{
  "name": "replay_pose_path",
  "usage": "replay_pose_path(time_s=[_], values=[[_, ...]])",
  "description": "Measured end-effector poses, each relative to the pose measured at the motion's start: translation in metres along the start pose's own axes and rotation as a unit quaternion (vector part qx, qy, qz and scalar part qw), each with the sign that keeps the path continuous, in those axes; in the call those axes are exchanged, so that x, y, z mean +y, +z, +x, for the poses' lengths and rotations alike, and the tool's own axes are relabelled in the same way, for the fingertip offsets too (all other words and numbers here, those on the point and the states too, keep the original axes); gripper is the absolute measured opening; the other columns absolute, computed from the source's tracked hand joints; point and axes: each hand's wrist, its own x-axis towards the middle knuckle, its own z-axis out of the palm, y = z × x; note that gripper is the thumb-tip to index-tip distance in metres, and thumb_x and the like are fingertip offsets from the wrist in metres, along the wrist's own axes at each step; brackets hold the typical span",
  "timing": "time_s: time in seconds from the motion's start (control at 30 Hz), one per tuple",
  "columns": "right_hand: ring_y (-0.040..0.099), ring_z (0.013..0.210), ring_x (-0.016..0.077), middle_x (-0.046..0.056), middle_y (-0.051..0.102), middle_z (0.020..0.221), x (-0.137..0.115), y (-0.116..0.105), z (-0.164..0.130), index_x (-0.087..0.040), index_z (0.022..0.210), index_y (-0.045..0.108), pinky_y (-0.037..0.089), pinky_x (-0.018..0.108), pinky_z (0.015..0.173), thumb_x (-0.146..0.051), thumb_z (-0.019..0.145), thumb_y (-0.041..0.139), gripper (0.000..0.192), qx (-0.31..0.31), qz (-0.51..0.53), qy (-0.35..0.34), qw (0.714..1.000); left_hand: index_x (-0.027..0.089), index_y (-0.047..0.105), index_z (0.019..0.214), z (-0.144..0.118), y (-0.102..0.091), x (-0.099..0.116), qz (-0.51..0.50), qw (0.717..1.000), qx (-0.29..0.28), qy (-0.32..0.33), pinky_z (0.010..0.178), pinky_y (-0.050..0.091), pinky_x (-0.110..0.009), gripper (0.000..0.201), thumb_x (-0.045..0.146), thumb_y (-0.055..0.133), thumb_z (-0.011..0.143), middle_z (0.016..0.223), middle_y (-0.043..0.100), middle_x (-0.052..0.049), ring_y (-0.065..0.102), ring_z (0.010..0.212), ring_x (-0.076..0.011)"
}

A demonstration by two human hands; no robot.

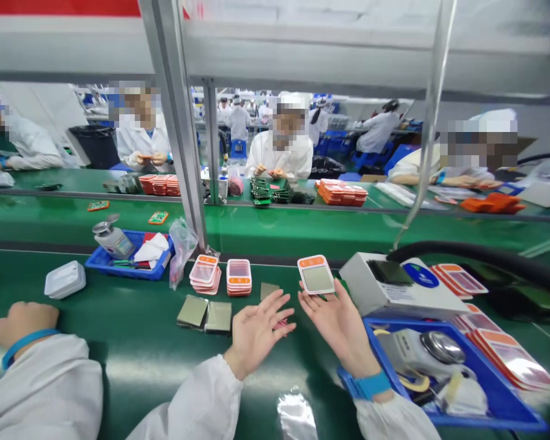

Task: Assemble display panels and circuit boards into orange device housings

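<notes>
My right hand (341,324) is palm up, a blue wristband at its wrist, and its fingertips hold the lower edge of a white panel with orange ends (316,275). My left hand (259,330) is just to its left, palm up with the fingers spread and nothing in it; something small and pink shows under its fingers. Two stacks of the same panels (205,273) (239,277) stand beyond the left hand. Grey square plates (192,310) (219,316) lie on the green mat left of that hand, and another plate (269,289) lies further back.
A white box device (394,284) and a blue tray (499,397) with tools sit at right, with more panels (508,357) beside it. At left are a blue tray (103,261), a bottle (112,239), a white container (65,279) and a neighbour's hand (22,321). A slanted metal post (178,122) and co-workers stand beyond.
</notes>
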Motion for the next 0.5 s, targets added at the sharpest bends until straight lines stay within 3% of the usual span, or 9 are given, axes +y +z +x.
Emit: replay_pose_path(time_s=[0.1, 0.23, 0.37, 0.5], values=[[0.066, 0.091, 0.0182, 0.007, 0.067, 0.096, -0.015, 0.023, 0.030, -0.022, 0.090, 0.061, 0.056, 0.038, 0.080, -0.037, 0.090, 0.047, 0.020, 0.027, -0.087, -0.006, 0.996, 0.009, 0.053, 0.126, -0.001, 0.000, -0.001, -0.017, 1.000, -0.009, -0.001, 0.101, 0.034, -0.047, 0.058, 0.030, 0.048, 0.073, 0.136, 0.050, -0.016, 0.050, 0.113, -0.0295], [0.064, 0.081, 0.0144, 0.004, 0.064, 0.090, -0.030, 0.068, 0.101, -0.019, 0.092, 0.060, 0.055, 0.031, 0.072, -0.043, 0.093, 0.044, 0.029, 0.098, -0.183, -0.080, 0.975, 0.010, 0.050, 0.130, -0.002, -0.001, -0.005, -0.029, 1.000, -0.006, -0.010, 0.097, 0.037, -0.045, 0.063, 0.030, 0.047, 0.070, 0.135, 0.050, -0.017, 0.053, 0.109, -0.0279], [0.061, 0.091, 0.0179, 0.006, 0.061, 0.108, -0.026, 0.101, 0.167, -0.014, 0.108, 0.058, 0.053, 0.036, 0.079, -0.038, 0.091, 0.055, 0.030, 0.175, -0.320, -0.148, 0.919, 0.012, 0.054, 0.127, -0.001, -0.008, -0.013, -0.035, 0.999, -0.022, -0.010, 0.094, 0.040, -0.043, 0.062, 0.033, 0.047, 0.069, 0.133, 0.053, -0.015, 0.057, 0.106, -0.0258], [0.059, 0.101, 0.0202, 0.008, 0.058, 0.118, -0.012, 0.117, 0.201, -0.016, 0.114, 0.057, 0.052, 0.041, 0.086, -0.033, 0.091, 0.057, 0.029, 0.160, -0.460, -0.189, 0.853, 0.032, 0.053, 0.127, -0.002, -0.017, 0.001, -0.040, 0.991, -0.121, -0.027, 0.090, 0.044, -0.049, 0.049, 0.042, 0.055, 0.079, 0.130, 0.056, -0.010, 0.056, 0.112, -0.0292]])
